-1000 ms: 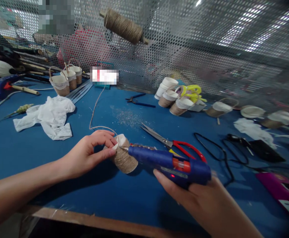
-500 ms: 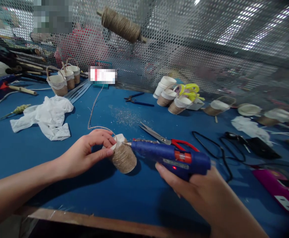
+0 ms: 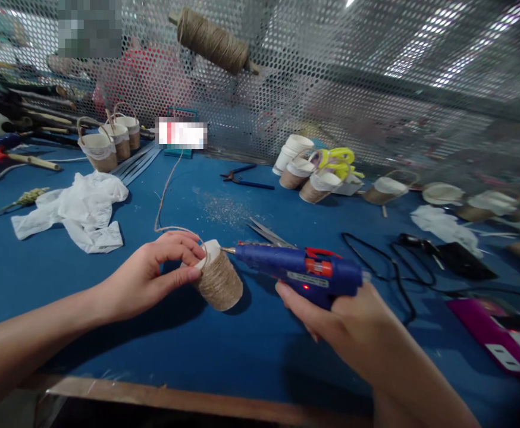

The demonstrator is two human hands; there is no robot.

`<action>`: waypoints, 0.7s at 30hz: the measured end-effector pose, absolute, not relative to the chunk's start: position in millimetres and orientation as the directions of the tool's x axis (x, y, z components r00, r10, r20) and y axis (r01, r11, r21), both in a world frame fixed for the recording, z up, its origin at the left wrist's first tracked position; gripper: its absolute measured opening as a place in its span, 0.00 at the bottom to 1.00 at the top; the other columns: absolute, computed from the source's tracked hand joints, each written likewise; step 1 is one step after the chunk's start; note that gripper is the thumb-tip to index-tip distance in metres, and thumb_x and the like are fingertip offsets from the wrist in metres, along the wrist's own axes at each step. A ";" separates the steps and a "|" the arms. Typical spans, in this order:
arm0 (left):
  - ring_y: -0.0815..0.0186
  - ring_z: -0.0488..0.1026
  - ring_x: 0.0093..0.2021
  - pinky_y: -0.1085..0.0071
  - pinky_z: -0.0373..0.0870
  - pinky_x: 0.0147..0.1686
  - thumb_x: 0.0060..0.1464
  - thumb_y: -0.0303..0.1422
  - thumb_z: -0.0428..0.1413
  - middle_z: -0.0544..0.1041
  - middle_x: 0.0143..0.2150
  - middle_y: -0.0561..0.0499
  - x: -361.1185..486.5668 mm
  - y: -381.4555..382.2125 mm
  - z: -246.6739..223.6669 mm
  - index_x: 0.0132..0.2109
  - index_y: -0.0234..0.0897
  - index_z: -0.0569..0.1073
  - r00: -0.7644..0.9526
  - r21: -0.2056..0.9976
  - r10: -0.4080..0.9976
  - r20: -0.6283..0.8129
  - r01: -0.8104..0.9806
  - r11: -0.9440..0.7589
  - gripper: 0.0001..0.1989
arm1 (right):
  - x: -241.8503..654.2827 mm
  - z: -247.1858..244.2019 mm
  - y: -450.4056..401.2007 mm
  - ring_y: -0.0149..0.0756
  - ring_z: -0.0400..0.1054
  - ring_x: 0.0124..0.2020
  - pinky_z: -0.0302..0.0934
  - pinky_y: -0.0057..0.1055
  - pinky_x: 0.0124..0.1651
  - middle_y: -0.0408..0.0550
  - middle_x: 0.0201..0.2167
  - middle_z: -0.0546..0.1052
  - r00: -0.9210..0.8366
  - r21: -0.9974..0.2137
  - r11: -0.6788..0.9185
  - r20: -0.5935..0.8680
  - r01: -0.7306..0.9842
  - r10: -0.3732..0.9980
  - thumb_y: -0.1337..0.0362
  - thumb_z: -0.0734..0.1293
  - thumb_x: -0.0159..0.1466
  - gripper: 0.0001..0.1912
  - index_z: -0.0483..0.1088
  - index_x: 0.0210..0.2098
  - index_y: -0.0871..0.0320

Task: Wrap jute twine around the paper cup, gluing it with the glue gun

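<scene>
My left hand (image 3: 166,267) pinches the white rim of a small paper cup (image 3: 221,280) wrapped in twine, which lies tilted above the blue table. A strand of twine (image 3: 163,199) runs from the cup's rim back across the table. In my right hand (image 3: 344,327) is a blue hot glue gun (image 3: 295,264), its red light lit. Its metal nozzle points left, close to the cup's rim; I cannot tell whether it touches. Scissors (image 3: 266,232) with red handles lie behind the gun, partly hidden by it.
A twine spool (image 3: 213,41) hangs on the perforated metal screen. Twine-wrapped cups with handles (image 3: 99,151) stand back left, near white lace (image 3: 85,202). Pliers (image 3: 246,178) lie mid-table. More cups (image 3: 320,185), black cord (image 3: 396,273) and a purple power strip (image 3: 487,339) are on the right.
The glue gun's nozzle has drawn slightly away from the white rim, and its rear end has swung a little. My left hand keeps its grip on the cup. The view has shifted slightly.
</scene>
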State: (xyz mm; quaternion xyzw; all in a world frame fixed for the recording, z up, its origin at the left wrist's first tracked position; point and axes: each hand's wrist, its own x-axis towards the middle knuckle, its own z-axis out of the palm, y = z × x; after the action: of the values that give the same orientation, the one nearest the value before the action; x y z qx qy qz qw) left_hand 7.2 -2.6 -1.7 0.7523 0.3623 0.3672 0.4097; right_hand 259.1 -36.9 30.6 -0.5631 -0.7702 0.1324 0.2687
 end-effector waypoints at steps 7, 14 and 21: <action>0.59 0.66 0.54 0.56 0.62 0.52 0.55 0.28 0.51 0.74 0.47 0.45 6.4 -3.9 1.4 0.31 0.36 0.69 0.494 0.869 0.839 0.228 0.285 -0.403 0.05 | 252.6 35.4 -43.2 0.28 0.56 0.10 0.54 0.27 0.15 0.35 0.08 0.61 -0.188 -0.611 0.259 0.180 0.748 0.966 0.61 0.64 0.57 0.16 0.57 0.16 0.52; 0.60 0.66 0.55 0.58 0.62 0.52 0.55 0.28 0.51 0.75 0.49 0.44 6.4 -4.3 2.6 0.31 0.36 0.69 0.506 0.875 0.830 0.235 0.261 -0.407 0.05 | 247.2 39.4 -50.4 0.28 0.57 0.13 0.56 0.28 0.19 0.36 0.11 0.62 -0.183 -0.609 0.235 0.148 0.757 0.972 0.62 0.63 0.58 0.16 0.57 0.16 0.53; 0.59 0.66 0.55 0.58 0.62 0.53 0.55 0.29 0.52 0.75 0.48 0.44 7.9 -3.8 4.1 0.30 0.36 0.68 0.502 0.888 0.836 0.224 0.249 -0.387 0.05 | 246.9 39.7 -49.2 0.29 0.59 0.15 0.58 0.27 0.21 0.38 0.13 0.65 -0.287 -0.600 0.329 0.168 0.730 0.943 0.64 0.62 0.58 0.14 0.60 0.17 0.54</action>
State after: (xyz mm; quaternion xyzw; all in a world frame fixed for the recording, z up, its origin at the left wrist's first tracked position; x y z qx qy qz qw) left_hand 7.9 -3.8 4.1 0.7569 0.3582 0.3476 0.4218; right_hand 246.9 -49.2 39.7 -0.5401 -0.7743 0.2096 0.2546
